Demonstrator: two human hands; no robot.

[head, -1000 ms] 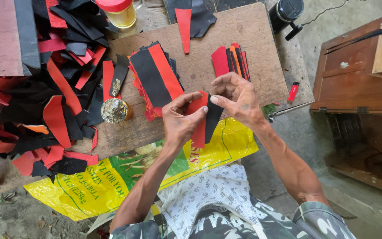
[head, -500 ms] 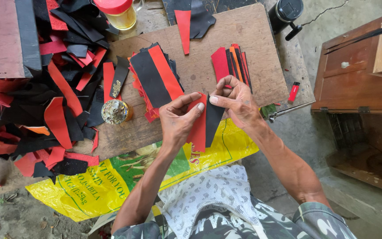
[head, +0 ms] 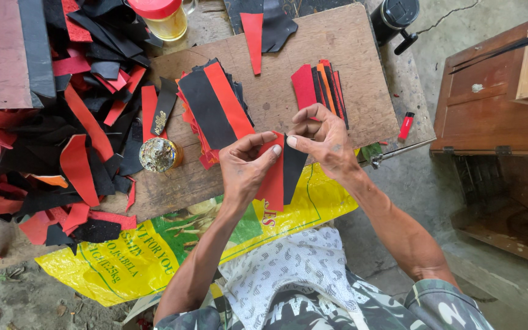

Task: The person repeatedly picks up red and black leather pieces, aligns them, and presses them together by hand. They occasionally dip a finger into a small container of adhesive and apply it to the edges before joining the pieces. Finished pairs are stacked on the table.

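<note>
A red strip (head: 273, 177) and a black strip (head: 293, 168) are held side by side, edges touching, just above the near edge of the board (head: 337, 55). The red strip is pinched by the left hand (head: 245, 168), thumb and forefinger pressed together at its upper end, while the black strip is pinched at its top by the right hand (head: 325, 143), whose other fingers are curled. Both strips hang down over the yellow sack (head: 123, 256), which is spread under the near edge of the board. On the board, just left of the hands, a fanned stack (head: 212, 110) of red and black strips is laid; a smaller stack (head: 319, 85) of red, black and orange strips is set just beyond the right hand. A single red strip (head: 253, 40) is placed at the far edge of the board. A round tin (head: 158, 154) is seen on the board's left part, near the fanned stack. A heap of scraps (head: 50, 146) in red and black is piled left of the board. A jar (head: 165, 17) with a red lid is stood beyond the board's far left corner. A red lighter (head: 406, 125) is laid just off the board's right edge, and a wooden box (head: 496, 104) is seen well to the right of it.
</note>
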